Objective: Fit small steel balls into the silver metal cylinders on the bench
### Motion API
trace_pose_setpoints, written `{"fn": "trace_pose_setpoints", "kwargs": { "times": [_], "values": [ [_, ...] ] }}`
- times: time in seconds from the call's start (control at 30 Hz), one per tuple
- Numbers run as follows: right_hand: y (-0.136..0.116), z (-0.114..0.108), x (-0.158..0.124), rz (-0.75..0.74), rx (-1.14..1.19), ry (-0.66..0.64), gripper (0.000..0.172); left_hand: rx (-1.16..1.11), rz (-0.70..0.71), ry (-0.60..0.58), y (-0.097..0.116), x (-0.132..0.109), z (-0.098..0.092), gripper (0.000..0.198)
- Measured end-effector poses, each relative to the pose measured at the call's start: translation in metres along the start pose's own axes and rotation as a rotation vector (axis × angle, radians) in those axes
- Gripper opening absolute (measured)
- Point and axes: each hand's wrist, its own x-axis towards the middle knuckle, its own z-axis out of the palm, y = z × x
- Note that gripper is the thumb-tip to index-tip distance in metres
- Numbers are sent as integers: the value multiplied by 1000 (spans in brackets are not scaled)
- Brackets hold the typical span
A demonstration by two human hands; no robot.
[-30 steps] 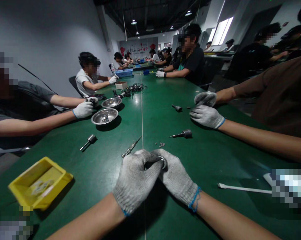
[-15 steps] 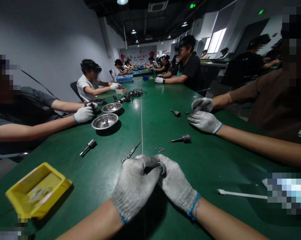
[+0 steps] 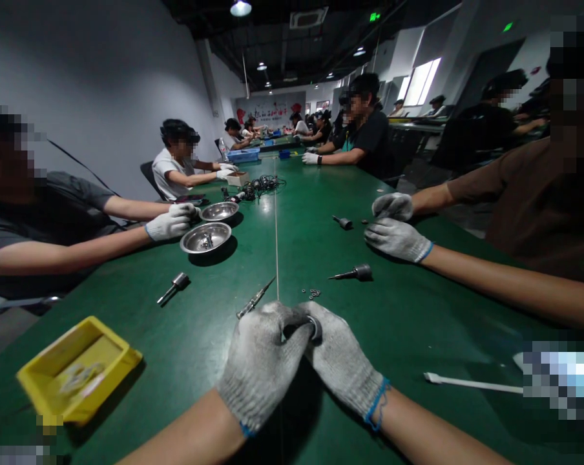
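My left hand (image 3: 263,361) and my right hand (image 3: 338,358), both in grey knit gloves, are closed together over a small metal cylinder (image 3: 314,327) near the front of the green table (image 3: 403,323). Only its round silver end shows between the fingers. A thin metal pin tool (image 3: 256,298) lies just beyond my left hand. Several tiny rings (image 3: 314,294) are scattered just past my right hand.
A yellow bin (image 3: 76,368) sits front left. Metal nozzle parts (image 3: 354,273) (image 3: 174,286) (image 3: 343,222) lie mid-table, with two steel bowls (image 3: 205,238) (image 3: 219,211) on the left. Co-workers' gloved hands rest at left (image 3: 168,226) and right (image 3: 396,239). A white strip (image 3: 471,383) lies front right.
My hands stay clasped on the cylinder with hardly any movement. The view has tilted up slightly, so everything sits a bit lower in the picture.
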Motion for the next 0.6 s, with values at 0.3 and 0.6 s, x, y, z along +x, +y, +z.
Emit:
{"fn": "trace_pose_setpoints", "kwargs": {
  "times": [0.3,0.6],
  "values": [
    [-2,1,1,-23,7,12,22,40,93,7,-4,-1,-1,16],
    [-10,0,3,-61,18,3,16,70,154,37,-3,0,-3,18]
  ]
}}
